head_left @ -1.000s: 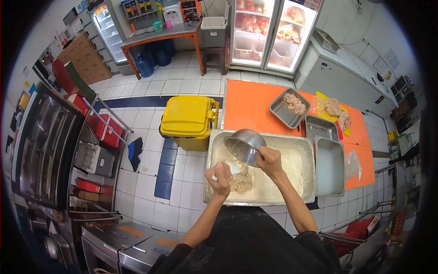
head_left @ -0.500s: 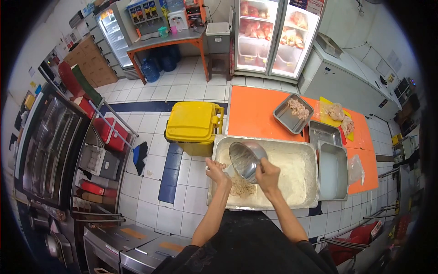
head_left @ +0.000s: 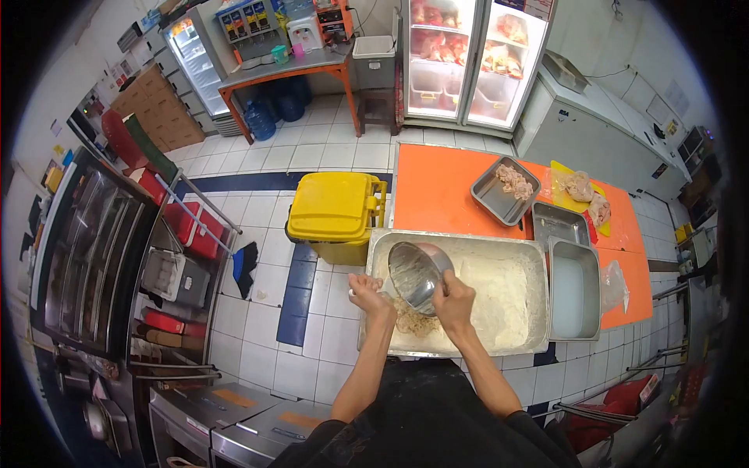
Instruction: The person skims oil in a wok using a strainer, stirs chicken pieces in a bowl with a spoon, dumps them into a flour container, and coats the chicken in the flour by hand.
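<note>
My right hand (head_left: 455,300) grips the rim of a steel bowl (head_left: 417,277), which is tipped on its side with its opening facing left. Below the bowl lies a wet, lumpy mass (head_left: 415,321) on pale flour (head_left: 507,296) in a large metal tray (head_left: 544,312). Beside the bowl, over the tray's left edge, my left hand (head_left: 370,295) is closed around a white scraper (head_left: 385,292), mostly hidden by the hand and the bowl.
On the orange table (head_left: 437,183) are a steel pan (head_left: 503,191) with meat pieces, a small pan (head_left: 560,222), a deep pan of cloudy liquid (head_left: 573,288), and raw chicken (head_left: 579,187) on a yellow board. A yellow bin (head_left: 331,207) stands beyond the tray's left corner.
The bowl has turned more onto its side over the tray. My left hand has turned and moved slightly left with the scraper, away from the mass. The view has shifted a little.
</note>
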A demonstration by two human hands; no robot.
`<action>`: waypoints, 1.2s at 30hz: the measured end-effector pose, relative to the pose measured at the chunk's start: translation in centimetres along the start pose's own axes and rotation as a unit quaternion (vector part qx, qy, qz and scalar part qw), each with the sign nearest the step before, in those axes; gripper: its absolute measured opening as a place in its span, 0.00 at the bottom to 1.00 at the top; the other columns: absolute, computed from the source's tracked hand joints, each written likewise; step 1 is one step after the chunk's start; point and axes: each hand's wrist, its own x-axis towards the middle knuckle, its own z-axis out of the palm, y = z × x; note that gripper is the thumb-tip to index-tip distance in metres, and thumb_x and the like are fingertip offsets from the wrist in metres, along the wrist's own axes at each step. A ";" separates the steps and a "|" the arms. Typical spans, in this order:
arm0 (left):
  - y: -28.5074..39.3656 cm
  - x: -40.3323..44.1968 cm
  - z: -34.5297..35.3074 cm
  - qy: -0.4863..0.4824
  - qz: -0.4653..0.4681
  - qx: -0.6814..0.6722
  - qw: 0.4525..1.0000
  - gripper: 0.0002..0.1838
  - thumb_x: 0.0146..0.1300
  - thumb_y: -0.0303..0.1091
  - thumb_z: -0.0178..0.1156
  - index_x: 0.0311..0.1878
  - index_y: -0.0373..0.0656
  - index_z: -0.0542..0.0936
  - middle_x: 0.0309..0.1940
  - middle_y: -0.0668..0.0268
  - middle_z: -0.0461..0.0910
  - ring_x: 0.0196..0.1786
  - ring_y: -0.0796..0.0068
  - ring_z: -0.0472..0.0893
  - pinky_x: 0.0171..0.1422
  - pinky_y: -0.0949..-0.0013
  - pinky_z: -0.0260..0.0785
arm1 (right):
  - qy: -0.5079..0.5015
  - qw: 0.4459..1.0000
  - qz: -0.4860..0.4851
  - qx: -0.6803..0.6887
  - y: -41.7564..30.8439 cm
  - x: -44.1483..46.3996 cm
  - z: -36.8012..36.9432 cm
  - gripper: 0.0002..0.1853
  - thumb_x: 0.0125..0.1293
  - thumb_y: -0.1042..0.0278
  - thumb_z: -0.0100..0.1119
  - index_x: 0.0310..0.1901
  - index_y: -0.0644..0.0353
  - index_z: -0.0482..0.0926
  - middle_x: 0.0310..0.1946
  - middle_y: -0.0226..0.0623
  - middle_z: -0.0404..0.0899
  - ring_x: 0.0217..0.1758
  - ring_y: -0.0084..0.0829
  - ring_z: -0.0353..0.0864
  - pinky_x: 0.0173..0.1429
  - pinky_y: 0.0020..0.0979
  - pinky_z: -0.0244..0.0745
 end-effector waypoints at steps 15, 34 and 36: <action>6.7 -6.8 -1.4 -0.528 0.393 0.190 0.729 0.14 0.52 0.23 0.48 0.14 0.40 0.60 0.12 0.66 0.58 0.11 0.69 0.60 0.17 0.67 0.51 | 0.086 0.966 0.204 0.133 9.0 1.6 -4.6 0.09 0.56 0.81 0.51 0.19 0.63 0.67 0.17 0.20 0.61 0.20 0.14 0.54 0.23 0.24 0.51; 4.5 -4.3 1.1 -0.752 0.255 0.240 0.559 0.13 0.51 0.22 0.52 0.15 0.41 0.63 0.10 0.64 0.58 0.11 0.64 0.63 0.17 0.63 0.55 | 0.004 0.991 0.119 -0.063 -1.2 3.5 -11.9 0.06 0.55 0.78 0.55 0.24 0.65 0.69 0.11 0.29 0.57 0.14 0.15 0.56 0.18 0.27 0.50; 4.0 -3.9 1.3 -0.765 0.251 0.244 0.541 0.13 0.51 0.22 0.52 0.15 0.41 0.63 0.10 0.64 0.58 0.11 0.63 0.63 0.17 0.63 0.56 | -0.011 0.995 0.083 -0.055 -2.6 3.0 -9.7 0.06 0.53 0.79 0.55 0.22 0.64 0.68 0.09 0.33 0.58 0.12 0.16 0.62 0.18 0.26 0.54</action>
